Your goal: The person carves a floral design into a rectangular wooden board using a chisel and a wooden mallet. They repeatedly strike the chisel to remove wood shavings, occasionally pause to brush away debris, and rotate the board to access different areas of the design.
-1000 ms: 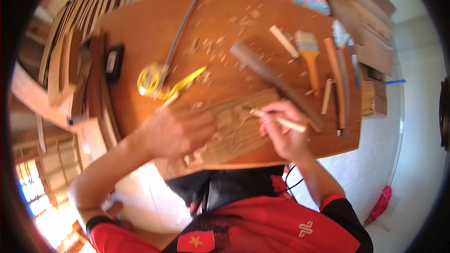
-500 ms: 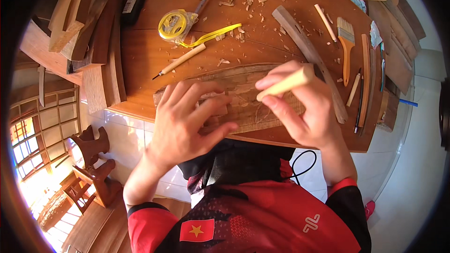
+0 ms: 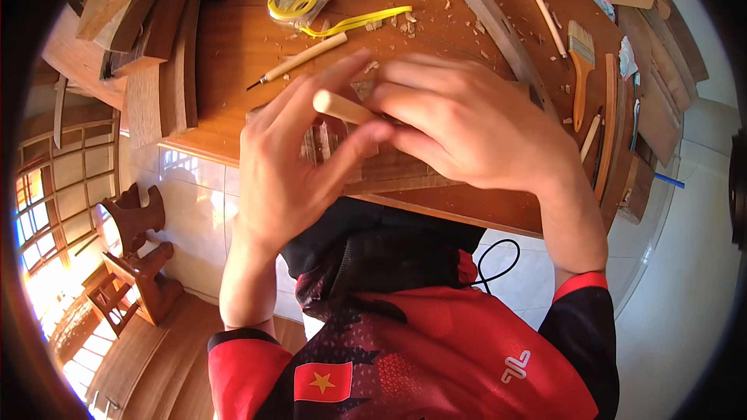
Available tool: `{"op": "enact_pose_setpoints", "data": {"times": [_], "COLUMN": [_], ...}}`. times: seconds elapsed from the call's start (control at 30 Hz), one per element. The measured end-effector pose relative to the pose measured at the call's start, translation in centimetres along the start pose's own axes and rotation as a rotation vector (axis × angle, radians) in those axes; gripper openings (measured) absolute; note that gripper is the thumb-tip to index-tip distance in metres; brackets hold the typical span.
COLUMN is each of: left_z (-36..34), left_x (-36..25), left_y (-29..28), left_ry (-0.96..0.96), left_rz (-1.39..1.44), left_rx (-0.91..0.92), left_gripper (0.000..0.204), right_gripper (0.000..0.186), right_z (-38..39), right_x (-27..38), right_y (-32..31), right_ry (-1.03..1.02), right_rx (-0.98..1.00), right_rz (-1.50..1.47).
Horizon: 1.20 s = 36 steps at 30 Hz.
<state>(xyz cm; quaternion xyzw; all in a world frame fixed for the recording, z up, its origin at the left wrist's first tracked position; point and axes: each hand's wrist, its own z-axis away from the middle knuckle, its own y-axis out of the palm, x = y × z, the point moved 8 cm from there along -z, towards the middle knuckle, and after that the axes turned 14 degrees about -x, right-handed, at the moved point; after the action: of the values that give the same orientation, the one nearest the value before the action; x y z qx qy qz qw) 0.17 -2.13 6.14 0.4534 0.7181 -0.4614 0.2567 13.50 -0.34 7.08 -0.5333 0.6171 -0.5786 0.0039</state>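
A tool with a pale round wooden handle point(image 3: 342, 107) lies between my two hands, its butt end pointing left; its working end is hidden. My right hand point(image 3: 475, 120) has its fingers closed around the other end of it. My left hand point(image 3: 284, 159) curves around the handle, thumb and fingers apart, the thumb tip by the right fingers. Beneath both hands is a brown wooden board point(image 3: 405, 173) at the table's near edge, mostly covered. A similar thin carving tool point(image 3: 305, 59) rests just beyond my left hand.
On the wooden table point(image 3: 233, 54) are a yellow tape measure point(image 3: 294, 0), scattered wood shavings, a long wood strip point(image 3: 510, 39), another wooden-handled tool point(image 3: 550, 23) and a flat brush point(image 3: 578, 70). Stacked planks point(image 3: 159, 39) stand at the left, more boards point(image 3: 657, 70) at the right.
My right hand has moved left to meet my left hand, and the tool handle has swung over so its butt points left. The whole view has shifted slightly.
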Motion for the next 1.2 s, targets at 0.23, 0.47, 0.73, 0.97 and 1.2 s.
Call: {"op": "enact_pose_setpoints", "data": {"times": [0.23, 0.47, 0.73, 0.97, 1.2], "left_z": [3.0, 4.9, 4.5, 4.5, 4.2], "left_x": [2.9, 3.6, 3.4, 3.4, 3.1], "left_y": [-2.1, -2.4, -2.1, -2.4, -2.4], "left_ry": [-0.335, -0.505, -0.406, -0.342, -0.317], "left_rz": [0.067, 0.143, -0.011, -0.037, -0.075], "left_rx": [-0.231, -0.282, -0.198, -0.183, -0.169], "left_gripper": [0.017, 0.016, 0.013, 0.015, 0.014], "right_gripper": [0.027, 0.017, 0.032, 0.033, 0.033], "right_z": [-0.5, 6.6, 13.5, 14.0, 8.1], "right_x": [-1.2, -6.0, -9.1, -9.9, -1.8], "right_y": [-1.8, -8.7, -9.8, -8.9, -11.9], "right_ry": [0.036, 0.399, 0.748, 0.815, 0.373], "right_rx": [0.02, -0.191, -0.19, -0.099, -0.409], "right_rz": [-0.051, 0.233, 0.488, 0.667, 0.371]}}
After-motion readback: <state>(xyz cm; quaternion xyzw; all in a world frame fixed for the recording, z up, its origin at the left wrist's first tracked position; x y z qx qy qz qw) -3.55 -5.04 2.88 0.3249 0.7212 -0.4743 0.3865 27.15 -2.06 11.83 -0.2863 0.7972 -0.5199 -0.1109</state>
